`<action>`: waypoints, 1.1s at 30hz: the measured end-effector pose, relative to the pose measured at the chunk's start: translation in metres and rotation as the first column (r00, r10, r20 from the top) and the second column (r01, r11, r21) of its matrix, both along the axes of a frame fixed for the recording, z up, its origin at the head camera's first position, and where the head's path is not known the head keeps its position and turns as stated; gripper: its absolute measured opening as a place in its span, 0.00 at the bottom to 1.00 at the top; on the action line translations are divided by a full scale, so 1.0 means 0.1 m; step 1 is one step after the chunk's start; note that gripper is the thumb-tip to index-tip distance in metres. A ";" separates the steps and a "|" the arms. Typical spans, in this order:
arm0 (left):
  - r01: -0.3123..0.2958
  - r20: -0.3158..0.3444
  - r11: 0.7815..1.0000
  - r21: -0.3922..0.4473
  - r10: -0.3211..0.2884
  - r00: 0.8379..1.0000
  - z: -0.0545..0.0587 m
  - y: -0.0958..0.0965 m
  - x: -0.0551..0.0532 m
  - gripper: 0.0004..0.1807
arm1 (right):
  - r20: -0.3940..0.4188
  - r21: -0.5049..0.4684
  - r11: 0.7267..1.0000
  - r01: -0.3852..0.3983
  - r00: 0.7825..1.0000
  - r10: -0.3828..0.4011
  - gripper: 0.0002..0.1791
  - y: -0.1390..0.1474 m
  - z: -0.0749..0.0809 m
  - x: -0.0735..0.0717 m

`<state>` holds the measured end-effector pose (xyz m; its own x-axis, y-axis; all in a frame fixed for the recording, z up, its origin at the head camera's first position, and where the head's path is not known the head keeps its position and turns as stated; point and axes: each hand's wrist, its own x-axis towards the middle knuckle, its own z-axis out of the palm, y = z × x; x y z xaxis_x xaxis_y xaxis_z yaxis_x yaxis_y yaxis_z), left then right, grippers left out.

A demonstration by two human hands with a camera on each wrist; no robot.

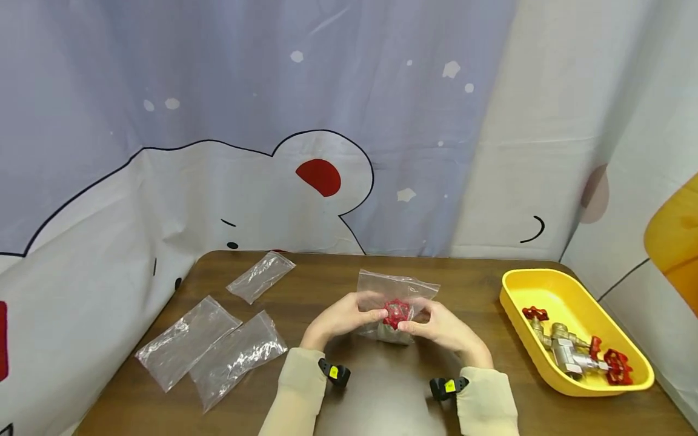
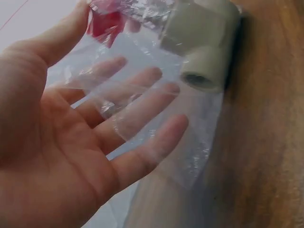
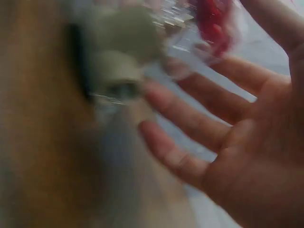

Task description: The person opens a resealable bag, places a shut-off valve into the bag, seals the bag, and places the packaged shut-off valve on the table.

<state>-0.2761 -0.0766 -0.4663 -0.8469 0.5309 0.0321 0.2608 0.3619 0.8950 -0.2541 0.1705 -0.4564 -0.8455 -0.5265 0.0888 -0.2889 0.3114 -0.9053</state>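
Note:
A clear zip bag [image 1: 382, 283] stands between both hands near the middle of the table, with a valve [image 1: 396, 312] inside. The valve has a red handwheel on top and a beige body [image 2: 204, 28] with a round side opening, at the bag's lower end. My left hand [image 1: 347, 313] pinches bag and valve from the left, thumb on the handwheel, other fingers spread behind the film. From the right, my right hand [image 1: 444, 327] grips them the same way, its thumb at the handwheel's lower edge. The right wrist view is blurred.
Two clear bags, one [image 1: 182, 342] beside another [image 1: 240, 357], overlap at the table's left, and a smaller bag [image 1: 262, 277] lies behind them. On the right stands a yellow tray [image 1: 537, 281] with several red-handled metal valves [image 1: 578, 351]. A printed curtain [image 1: 414, 133] borders the table's back.

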 end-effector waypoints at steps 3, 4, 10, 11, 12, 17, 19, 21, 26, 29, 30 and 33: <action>-0.046 0.030 0.998 0.043 0.045 0.999 -0.02 0.03 -0.02 0.23 | 0.032 -0.086 0.996 -0.001 0.999 0.004 0.33 -0.01 -0.10 0.03; -0.062 0.044 0.997 0.053 0.060 0.997 -0.02 0.03 -0.02 0.22 | 0.037 -0.104 0.995 0.011 0.999 -0.007 0.34 -0.03 -0.13 0.03; -0.030 0.073 1.000 0.008 0.029 0.997 -0.09 -0.02 0.00 0.29 | 0.142 -0.178 0.965 0.194 0.975 -0.170 0.26 -0.14 -0.28 0.03; -0.019 0.057 1.000 -0.012 0.020 0.998 -0.11 -0.02 0.00 0.29 | 0.163 -0.185 0.958 0.219 0.968 -0.189 0.25 -0.15 -0.30 0.03; -0.015 0.044 1.000 -0.026 0.017 0.999 -0.14 0.00 0.01 0.28 | 0.181 -0.186 0.953 0.240 0.962 -0.207 0.24 -0.15 -0.31 0.03; -0.050 -0.075 0.997 -0.064 0.045 0.996 -0.20 0.17 -0.06 0.22 | 0.207 -0.170 0.957 0.233 0.958 -0.197 0.21 -0.05 -0.26 -0.04; -0.050 -0.114 0.997 -0.057 0.043 0.993 -0.18 0.27 -0.11 0.21 | 0.219 -0.178 0.958 0.227 0.958 -0.186 0.20 0.03 -0.23 -0.11; -0.052 -0.089 0.998 -0.019 0.050 0.995 -0.15 0.37 -0.16 0.19 | 0.262 -0.201 0.950 0.238 0.948 -0.182 0.19 0.11 -0.19 -0.18; -0.136 0.169 0.969 0.208 0.102 0.980 -0.10 0.70 -0.26 0.17 | 0.408 -0.266 0.925 0.270 0.901 -0.145 0.21 0.36 -0.08 -0.37; -0.195 0.241 0.942 0.273 0.130 0.962 -0.12 0.94 -0.34 0.16 | 0.444 -0.232 0.930 0.285 0.882 -0.159 0.25 0.53 -0.01 -0.47; -0.207 0.258 0.936 0.284 0.133 0.957 -0.13 1.02 -0.37 0.16 | 0.446 -0.202 0.934 0.294 0.877 -0.180 0.27 0.59 0.01 -0.50; -0.245 0.308 0.923 0.297 0.150 0.939 -0.19 1.23 -0.43 0.16 | 0.442 -0.085 0.946 0.312 0.863 -0.245 0.31 0.73 0.07 -0.58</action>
<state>-0.3192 0.0464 -0.4849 -0.9334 0.3512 -0.0742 -0.0581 0.0562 0.9967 -0.3117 0.2431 -0.4492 -0.9291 -0.2728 -0.2496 0.2075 0.1740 -0.9626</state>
